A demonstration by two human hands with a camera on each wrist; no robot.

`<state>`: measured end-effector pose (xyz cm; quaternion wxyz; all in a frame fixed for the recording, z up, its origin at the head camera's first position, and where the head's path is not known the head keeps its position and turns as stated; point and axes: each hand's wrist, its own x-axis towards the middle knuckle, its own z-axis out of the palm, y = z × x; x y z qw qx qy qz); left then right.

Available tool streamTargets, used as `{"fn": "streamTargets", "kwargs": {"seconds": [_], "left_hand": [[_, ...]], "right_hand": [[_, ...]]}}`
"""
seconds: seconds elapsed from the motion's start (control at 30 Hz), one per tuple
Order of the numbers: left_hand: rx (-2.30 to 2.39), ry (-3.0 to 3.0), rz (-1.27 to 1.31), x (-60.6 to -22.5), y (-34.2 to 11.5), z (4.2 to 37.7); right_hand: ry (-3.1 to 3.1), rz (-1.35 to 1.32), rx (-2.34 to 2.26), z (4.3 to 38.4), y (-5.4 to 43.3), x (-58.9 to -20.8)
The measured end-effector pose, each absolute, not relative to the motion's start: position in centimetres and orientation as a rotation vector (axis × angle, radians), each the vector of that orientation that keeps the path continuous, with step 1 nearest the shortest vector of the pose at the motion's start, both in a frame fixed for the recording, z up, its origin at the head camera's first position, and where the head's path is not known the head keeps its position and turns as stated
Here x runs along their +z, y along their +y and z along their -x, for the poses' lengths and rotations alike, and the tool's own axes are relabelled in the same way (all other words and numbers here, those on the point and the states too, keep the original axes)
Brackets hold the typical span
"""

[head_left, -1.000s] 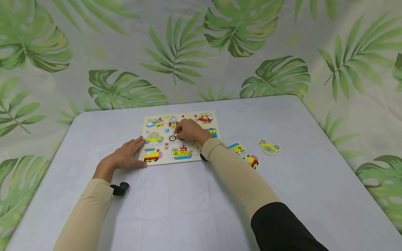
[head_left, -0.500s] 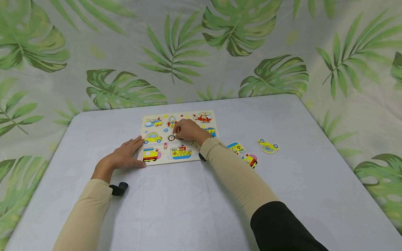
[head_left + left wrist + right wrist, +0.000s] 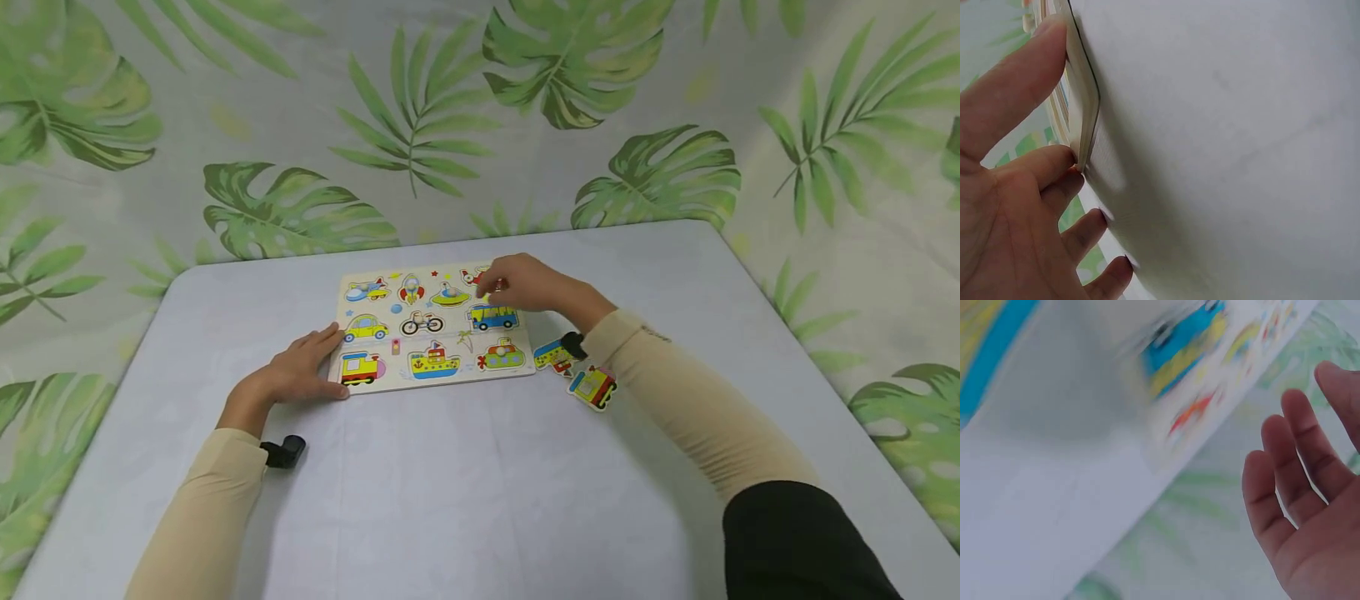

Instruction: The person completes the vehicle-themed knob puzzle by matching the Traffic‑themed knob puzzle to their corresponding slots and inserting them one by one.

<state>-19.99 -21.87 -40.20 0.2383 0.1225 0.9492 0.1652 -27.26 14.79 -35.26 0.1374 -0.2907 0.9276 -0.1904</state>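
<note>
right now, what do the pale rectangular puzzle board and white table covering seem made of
Pale rectangular puzzle board: probably wood or fibreboard, smooth and printed; its pale edge looks thick and stiff. White table covering: likely matt fabric, given faint creases, though thin plastic is possible.

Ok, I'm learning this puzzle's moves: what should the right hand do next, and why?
Probably reach for the loose train piece: the right hand looks empty, the piece lies off the board, and a matching train picture shows near the board's near left corner.

Colourful vehicle puzzle board (image 3: 441,337), flat on table (image 3: 442,483)
</note>
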Motion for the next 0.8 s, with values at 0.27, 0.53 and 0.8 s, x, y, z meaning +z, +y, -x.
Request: {"fn": "streamTargets", "kwargs": {"seconds": [0.27, 0.53, 0.8], "left_hand": [[0.432, 2.605, -0.331, -40.1, -22.2, 20.0], [0.451, 2.603, -0.329, -40.5, -22.1, 20.1], [0.44, 2.608, -0.33, -40.7, -22.0, 20.2]], "right_hand": [[2.761, 0.705, -0.529, 25.0, 25.0, -35.3], [2.795, 0.582, -0.536, 22.5, 31.4, -36.6], [2.801, 0.55, -0.557, 20.8, 33.8, -38.3]]}}
